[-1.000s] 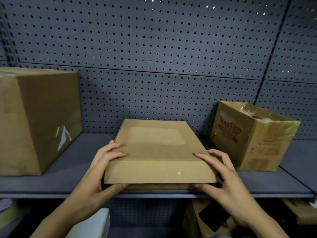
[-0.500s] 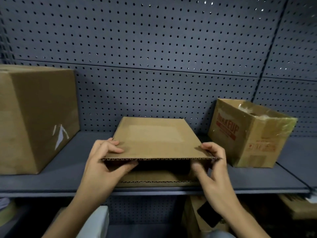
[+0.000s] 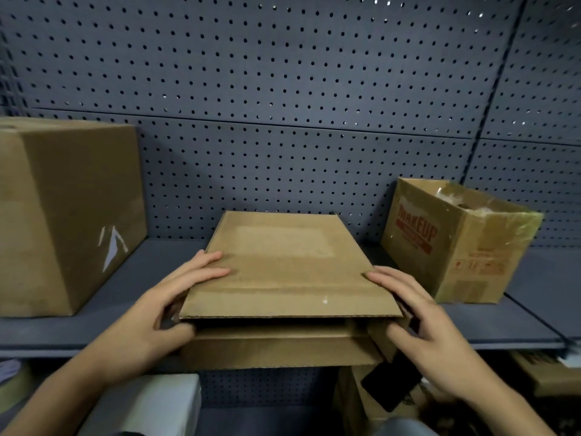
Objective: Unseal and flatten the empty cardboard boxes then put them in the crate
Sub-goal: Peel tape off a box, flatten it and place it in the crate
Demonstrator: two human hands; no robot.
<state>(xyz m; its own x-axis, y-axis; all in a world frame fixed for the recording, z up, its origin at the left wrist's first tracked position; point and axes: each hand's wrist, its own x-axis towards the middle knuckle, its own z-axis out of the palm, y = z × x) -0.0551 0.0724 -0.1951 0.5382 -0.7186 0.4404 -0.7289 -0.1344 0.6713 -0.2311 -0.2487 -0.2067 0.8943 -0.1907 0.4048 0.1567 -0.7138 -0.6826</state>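
A flat brown cardboard box [image 3: 283, 265] lies in the middle of the grey shelf [image 3: 94, 322], its near end overhanging the shelf's front edge. Its near flaps are unsealed: the top flap is lifted and the bottom flap [image 3: 276, 350] hangs forward, with a dark gap between them. My left hand [image 3: 176, 303] grips the box's near left corner, fingers on top and thumb underneath. My right hand [image 3: 418, 322] holds the near right corner, fingers laid along the top edge and thumb at a small side flap. No crate is in view.
A large sealed cardboard box [image 3: 63, 215] stands on the shelf's left. A tilted open box printed "MAKEUP" [image 3: 456, 240] sits at the right. A pegboard wall [image 3: 283, 105] backs the shelf. Below are a white object [image 3: 151, 404], more cardboard and a black phone-like item [image 3: 390, 385].
The box's near end went from closed to open: the flaps parted, then the bottom flap dropped forward. The box slid toward me. Both hands shifted along its near corners.
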